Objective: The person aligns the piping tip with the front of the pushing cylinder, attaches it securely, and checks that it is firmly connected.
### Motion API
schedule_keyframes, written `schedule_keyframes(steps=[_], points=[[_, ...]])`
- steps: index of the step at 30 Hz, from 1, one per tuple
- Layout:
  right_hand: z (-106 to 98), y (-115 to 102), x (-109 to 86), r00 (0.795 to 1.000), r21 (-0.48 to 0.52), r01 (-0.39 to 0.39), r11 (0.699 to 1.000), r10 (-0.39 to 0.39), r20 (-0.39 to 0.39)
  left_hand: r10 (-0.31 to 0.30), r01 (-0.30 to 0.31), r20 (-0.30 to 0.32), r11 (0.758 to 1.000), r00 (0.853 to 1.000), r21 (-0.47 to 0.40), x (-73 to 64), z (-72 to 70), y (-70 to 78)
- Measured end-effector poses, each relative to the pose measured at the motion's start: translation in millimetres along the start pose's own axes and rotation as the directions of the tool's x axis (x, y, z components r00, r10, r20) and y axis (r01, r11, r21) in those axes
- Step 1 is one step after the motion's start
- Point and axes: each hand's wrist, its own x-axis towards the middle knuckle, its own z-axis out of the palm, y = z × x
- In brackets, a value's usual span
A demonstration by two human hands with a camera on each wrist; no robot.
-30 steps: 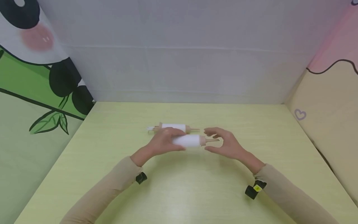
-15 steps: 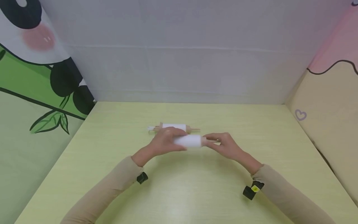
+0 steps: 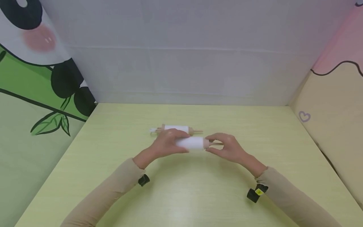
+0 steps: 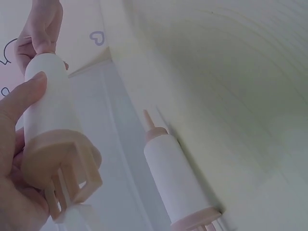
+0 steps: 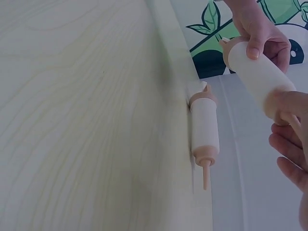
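Observation:
My left hand grips a white squeeze bottle round its body and holds it sideways over the table. The bottle has a beige collar with a long thin nozzle pointing right. At its other end, a beige cap with several prong-like bars shows in the left wrist view. My right hand has its thumb and fingertips at the collar, with the nozzle between them. A second bottle of the same kind lies just behind, its nozzle also to the right, partly hidden by my left hand.
The pale wooden table ends at a grey-white cloth wall. Printed panels stand at both sides, with a leaf drawing on the left and a heart on the right.
My right hand has moved left from around the nozzle tip to the collar, closed in, then its fingers spread slightly there. The left hand and the lying bottle have stayed nearly still.

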Motion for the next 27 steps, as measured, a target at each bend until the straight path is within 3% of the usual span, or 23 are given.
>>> schedule_keyframes(steps=[4, 7, 10, 12, 14, 16, 18, 20, 24, 27], points=[[-1.3, -3.5, 0.2, 0.987, 0.015, -0.144, 0.989, 0.143, 0.068, 0.003, -0.003, 0.004, 1.000, 1.000, 0.017, 0.0, 0.6, 1.2], [-2.0, -4.4, 0.7, 0.956, 0.058, -0.259, 0.964, 0.247, 0.160, 0.009, -0.009, 0.008, 1.000, 1.000, 0.024, -1.0, 1.1, 1.8], [-2.5, -3.6, 0.4, 0.925, 0.103, -0.336, 0.936, 0.307, 0.225, 0.019, -0.020, 0.012, 0.999, 1.000, 0.026, -2.0, 2.1, 1.7], [-2.6, -2.8, 0.2, 0.916, 0.118, -0.355, 0.927, 0.320, 0.241, 0.023, -0.024, 0.019, 0.999, 1.000, 0.025, -2.4, 3.1, 0.7], [-2.3, -2.4, 0.2, 0.926, 0.086, -0.326, 0.941, 0.301, 0.226, 0.024, -0.025, 0.025, 0.999, 0.999, 0.023, -2.5, 3.7, -0.7], [-1.4, -1.3, -0.9, 0.950, 0.025, -0.257, 0.966, 0.248, 0.192, 0.018, -0.019, 0.030, 1.000, 0.999, 0.013, -2.2, 3.2, -1.8], [-0.7, -0.5, -1.8, 0.978, -0.062, -0.147, 0.987, 0.154, 0.139, 0.005, -0.005, 0.037, 1.000, 0.999, -0.002, -1.8, 2.3, -2.3], [-0.2, 0.9, -2.1, 0.996, -0.144, -0.019, 0.989, 0.031, 0.083, -0.010, 0.011, 0.045, 1.000, 0.999, -0.021, -1.5, 1.3, -2.2], [0.0, 2.3, -0.2, 0.988, -0.220, 0.156, 0.963, -0.156, 0.015, -0.015, 0.017, 0.047, 0.999, 0.999, -0.039, -0.3, 0.8, -0.2], [0.4, 2.5, 0.3, 0.982, -0.206, 0.186, 0.961, -0.188, 0.012, -0.010, 0.011, 0.049, 1.000, 0.999, -0.025, 0.9, 1.9, 1.7]])
